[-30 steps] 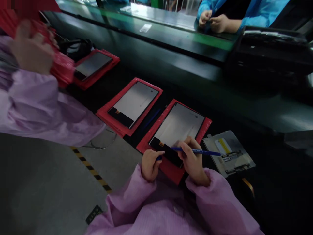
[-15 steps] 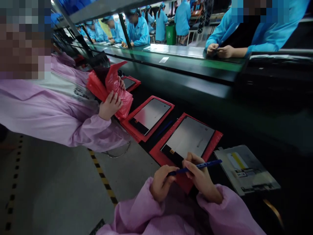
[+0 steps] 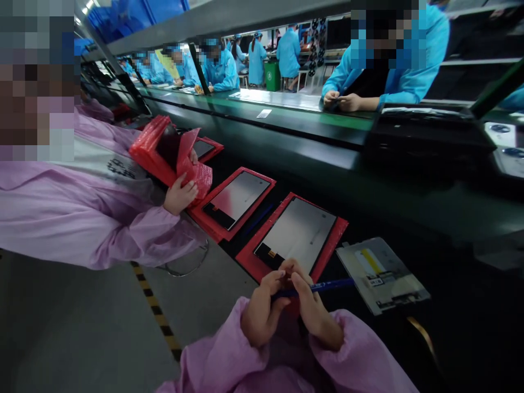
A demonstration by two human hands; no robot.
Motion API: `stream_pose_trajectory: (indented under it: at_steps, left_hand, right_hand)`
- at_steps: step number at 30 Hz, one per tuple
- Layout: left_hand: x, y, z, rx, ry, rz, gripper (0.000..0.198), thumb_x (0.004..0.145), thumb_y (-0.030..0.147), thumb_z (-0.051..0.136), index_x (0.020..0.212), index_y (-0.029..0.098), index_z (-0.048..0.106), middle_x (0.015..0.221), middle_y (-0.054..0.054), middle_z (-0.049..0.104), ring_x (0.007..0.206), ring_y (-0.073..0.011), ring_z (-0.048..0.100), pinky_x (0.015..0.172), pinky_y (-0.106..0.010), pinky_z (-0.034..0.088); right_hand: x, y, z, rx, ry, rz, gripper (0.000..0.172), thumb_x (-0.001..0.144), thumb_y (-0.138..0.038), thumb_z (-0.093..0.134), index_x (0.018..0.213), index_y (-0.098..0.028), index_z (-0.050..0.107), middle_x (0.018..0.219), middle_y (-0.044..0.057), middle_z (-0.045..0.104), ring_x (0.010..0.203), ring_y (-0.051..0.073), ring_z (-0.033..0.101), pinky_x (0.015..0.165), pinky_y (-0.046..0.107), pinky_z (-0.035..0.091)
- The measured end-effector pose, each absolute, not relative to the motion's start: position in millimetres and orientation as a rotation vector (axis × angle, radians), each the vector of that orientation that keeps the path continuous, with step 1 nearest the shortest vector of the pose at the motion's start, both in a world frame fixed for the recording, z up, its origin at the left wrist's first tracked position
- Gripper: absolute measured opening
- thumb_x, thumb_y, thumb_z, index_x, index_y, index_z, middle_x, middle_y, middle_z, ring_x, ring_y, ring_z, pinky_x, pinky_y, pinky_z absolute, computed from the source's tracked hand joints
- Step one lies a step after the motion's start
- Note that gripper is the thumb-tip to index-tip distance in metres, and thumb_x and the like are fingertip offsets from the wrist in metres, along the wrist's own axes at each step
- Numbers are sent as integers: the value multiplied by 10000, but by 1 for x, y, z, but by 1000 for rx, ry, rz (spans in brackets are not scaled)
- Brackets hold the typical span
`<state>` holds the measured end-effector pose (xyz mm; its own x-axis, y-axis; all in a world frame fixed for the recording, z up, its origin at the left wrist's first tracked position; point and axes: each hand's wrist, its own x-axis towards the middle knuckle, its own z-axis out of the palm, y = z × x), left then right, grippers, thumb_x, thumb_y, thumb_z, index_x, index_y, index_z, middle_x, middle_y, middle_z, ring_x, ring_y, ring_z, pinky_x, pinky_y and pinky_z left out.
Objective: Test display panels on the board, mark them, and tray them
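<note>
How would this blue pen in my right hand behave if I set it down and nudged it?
The blue pen would probably roll, as it looks long and rounded. It's likely stiff, running straight through your right hand. Being slim, it's presumably light.

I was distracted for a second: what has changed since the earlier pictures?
The left hand, apart from the blue pen at first, has closed on its end, while the right hand, gripping it throughout, has drawn it back toward the body. The co-worker has brought the red wrap closer to the middle screen. That screen, the near screen and the metal panel stay put.
</note>
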<state>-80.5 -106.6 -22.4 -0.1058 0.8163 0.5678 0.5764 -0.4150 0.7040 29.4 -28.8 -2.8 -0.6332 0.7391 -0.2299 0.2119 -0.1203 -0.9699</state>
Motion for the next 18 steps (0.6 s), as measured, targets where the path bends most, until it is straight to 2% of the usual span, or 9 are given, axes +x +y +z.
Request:
stream_pose_trajectory:
  at_steps: [4,7,13,16,18]
  left_hand:
    - [-78,-105,-6,2047,1510,1437,468,953,249,432,1388,165,282,1139,-101,607,1026,-91,616,912,-145,481]
    - [-77,-103,0,2061,1493,1419,464,956,241,422,1387,139,286,1188,-133,585,1075,-102,596,937,-135,460]
    - [-71,-103,-1,1958,1431,1455,517,929,186,468,1402,175,260,1239,-113,560,1129,-107,565,948,-146,463]
    - [-68,-109,-2,1978,1403,1421,558,931,310,486,1418,171,252,1199,-110,577,1105,-124,579,917,-191,493]
    - [-69,-112,-5,1934,1383,1435,567,940,378,461,1427,175,253,1184,-107,566,1045,-130,582,875,-237,502]
  right_hand:
    - [33,-34,1,-897,-1820,1844,642,801,-605,143,1048,-102,455,1126,4,485,867,-224,425,837,-193,400]
    - [36,-33,5,-836,-1864,1880,640,815,-571,129,1141,-139,471,1210,-13,456,934,-243,425,909,-225,378]
    - [37,-31,14,-964,-1829,1818,601,795,-599,214,1158,-203,485,1187,-50,465,999,-254,436,865,-229,362]
    - [47,-32,21,-1147,-1670,1757,611,749,-626,300,1081,-150,492,1032,-19,514,846,-200,470,729,-131,408]
    - [69,-31,22,-1275,-1594,1641,629,727,-630,320,1026,-101,483,888,4,525,746,-161,447,685,-62,416]
